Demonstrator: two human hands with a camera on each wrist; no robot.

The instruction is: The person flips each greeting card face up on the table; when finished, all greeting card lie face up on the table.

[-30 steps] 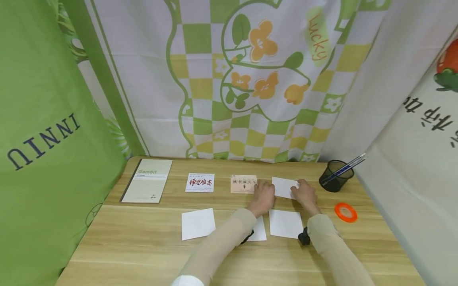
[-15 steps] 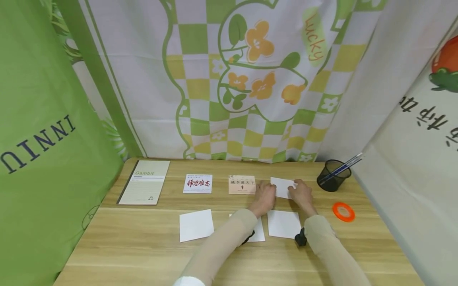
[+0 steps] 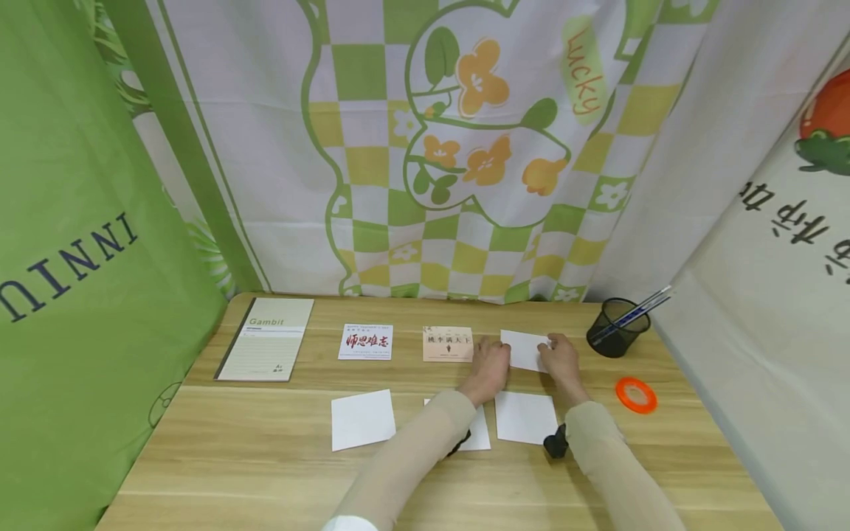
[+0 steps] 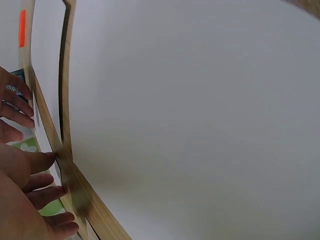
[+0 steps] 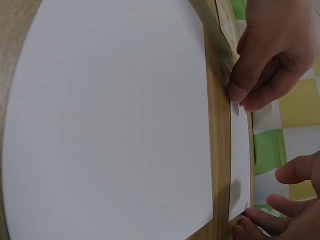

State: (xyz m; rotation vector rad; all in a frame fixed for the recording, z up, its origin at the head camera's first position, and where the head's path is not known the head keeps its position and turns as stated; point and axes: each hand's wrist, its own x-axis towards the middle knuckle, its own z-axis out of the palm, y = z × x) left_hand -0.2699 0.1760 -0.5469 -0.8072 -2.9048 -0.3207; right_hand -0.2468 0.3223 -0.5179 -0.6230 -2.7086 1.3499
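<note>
A white square card [image 3: 521, 348] lies in the back row on the wooden table, between my two hands. My left hand [image 3: 488, 372] touches its left edge with the fingertips, beside a cream card with printed characters [image 3: 448, 344]. My right hand [image 3: 561, 361] has its fingers at the card's right edge; in the right wrist view the thumb stands apart from the fingers. Below my hands lie two white cards: the right one [image 3: 526, 417] in full view, the middle one [image 3: 478, 434] partly hidden by my left forearm.
Left of the cream card lies a card with red characters [image 3: 366, 342], with another white card [image 3: 362, 420] in front of it. A notebook [image 3: 264, 341] lies far left. A black mesh pen cup [image 3: 617, 330] and an orange tape roll [image 3: 636, 395] are at the right.
Both hands stay at the edges of the back-row white card, with only slight finger movement. The head view has shifted a little, so everything appears slightly further left.
</note>
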